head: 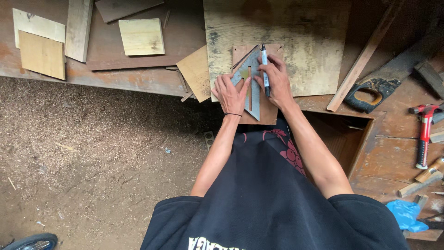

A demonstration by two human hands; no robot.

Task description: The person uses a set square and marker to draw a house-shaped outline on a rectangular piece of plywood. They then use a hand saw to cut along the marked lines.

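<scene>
My left hand (230,94) presses flat on a grey metal triangular square (253,78), which lies on a small brown wooden board (273,50). My right hand (276,82) grips a marker (264,62) with a white body and black tip. The marker points away from me, its tip at the square's upper edge. The small board rests on a larger pale plywood sheet (300,41) on the workbench (138,78).
Several wood offcuts (141,36) lie at the back left of the bench. A hand saw (370,92), a long wooden strip (360,60) and a red-handled hammer (423,134) lie to the right. Blue plastic (407,215) sits at lower right. Sawdust covers the floor (92,153).
</scene>
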